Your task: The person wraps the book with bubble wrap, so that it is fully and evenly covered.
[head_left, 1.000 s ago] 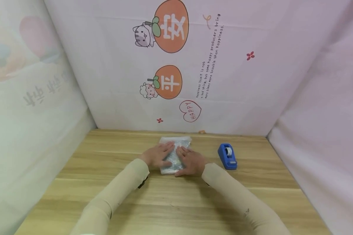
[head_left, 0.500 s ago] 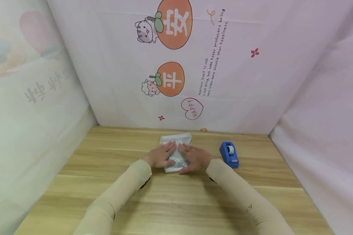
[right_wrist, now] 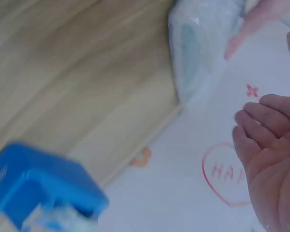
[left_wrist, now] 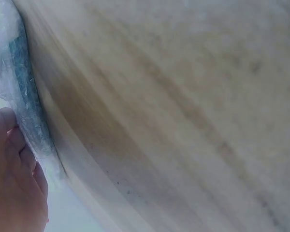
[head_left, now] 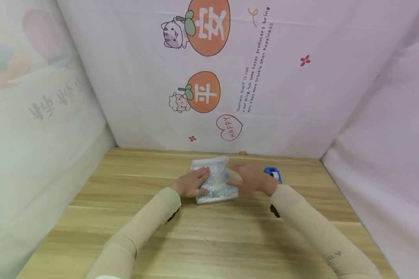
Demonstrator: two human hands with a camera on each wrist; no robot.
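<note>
A flat package in clear bubble wrap (head_left: 218, 184) lies on the wooden table; something bluish-green shows through the plastic. My left hand (head_left: 192, 183) rests on its left part with fingers extended. In the left wrist view that hand (left_wrist: 14, 174) touches the edge of the wrapped package (left_wrist: 26, 82). My right hand (head_left: 251, 178) hovers at the package's right side, between it and the blue tape dispenser (head_left: 273, 173), which the hand and wrist partly hide. The right wrist view shows this hand (right_wrist: 275, 150) holding nothing, palm visible, with the dispenser (right_wrist: 43, 179) nearby.
The wooden table (head_left: 202, 240) runs up to a white cloth backdrop (head_left: 143, 97) with printed cartoons and lettering. More white cloth hangs at the left side (head_left: 49, 162) and the right side (head_left: 380, 155).
My right hand has lifted off the bubble-wrapped package and moved right toward the tape dispenser, uncovering the package's right part. My left hand stays on the package. The head view has shifted slightly.
</note>
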